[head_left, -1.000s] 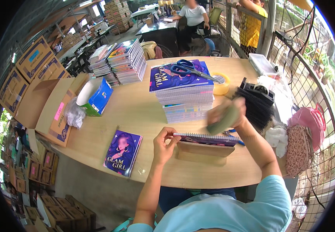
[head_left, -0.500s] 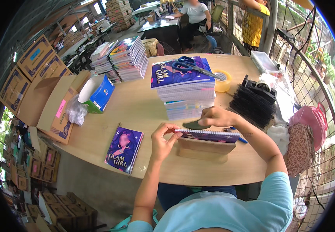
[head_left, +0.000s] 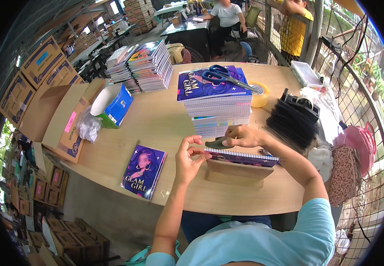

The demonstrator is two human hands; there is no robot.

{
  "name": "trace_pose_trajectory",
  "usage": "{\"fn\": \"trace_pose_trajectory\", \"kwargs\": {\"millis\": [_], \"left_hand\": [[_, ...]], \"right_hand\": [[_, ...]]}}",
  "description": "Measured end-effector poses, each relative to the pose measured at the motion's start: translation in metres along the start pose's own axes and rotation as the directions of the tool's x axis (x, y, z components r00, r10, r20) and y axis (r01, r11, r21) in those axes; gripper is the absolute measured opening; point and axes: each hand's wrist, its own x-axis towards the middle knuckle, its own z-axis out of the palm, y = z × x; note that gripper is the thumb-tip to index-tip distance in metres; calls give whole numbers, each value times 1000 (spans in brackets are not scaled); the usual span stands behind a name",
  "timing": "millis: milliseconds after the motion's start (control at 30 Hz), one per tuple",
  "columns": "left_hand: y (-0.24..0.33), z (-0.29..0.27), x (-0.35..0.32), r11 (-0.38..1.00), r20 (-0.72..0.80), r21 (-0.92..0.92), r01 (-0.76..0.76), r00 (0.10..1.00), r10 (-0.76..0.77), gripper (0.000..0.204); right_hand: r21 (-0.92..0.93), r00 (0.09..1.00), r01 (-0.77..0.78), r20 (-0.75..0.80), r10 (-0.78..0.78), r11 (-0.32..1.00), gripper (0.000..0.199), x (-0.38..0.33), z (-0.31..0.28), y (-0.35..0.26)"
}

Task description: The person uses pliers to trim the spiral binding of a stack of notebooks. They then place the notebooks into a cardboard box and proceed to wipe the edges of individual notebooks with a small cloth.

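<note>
A purple-covered notebook stands on its edge with its white coil binding facing up, leaning on a tan wooden stand. At its left end, my left hand grips the corner between thumb and fingers. My right hand is closed on a flat dark-green piece, held against the coil near the left end; its material I cannot make out. A spiral notebook with a purple cover lies to the left of my left forearm. Beyond my hands rises a stack of purple-covered books, topped by blue-handled scissors.
Right of the stack are a tape roll, black coils and a tape dispenser. A blue-green carton, a plastic bag and cardboard boxes stand left. More books are piled at the far left.
My right hand has moved slightly left and down, bringing the green piece lower against the coil. My left hand stays at the notebook's left end.
</note>
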Motion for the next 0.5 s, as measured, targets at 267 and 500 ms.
{"fn": "trace_pose_trajectory", "kwargs": {"millis": [267, 500], "left_hand": [[-18, 7, 0, 953, 83, -292, 83, 995, -61, 23], [-17, 18, -6, 907, -5, -415, 76, 996, -85, 23]], "right_hand": [[-410, 848, -467, -460, 264, 784, 46, -138, 44, 47], [-486, 591, -300, -770, -240, 821, 42, -141, 45, 54]]}}
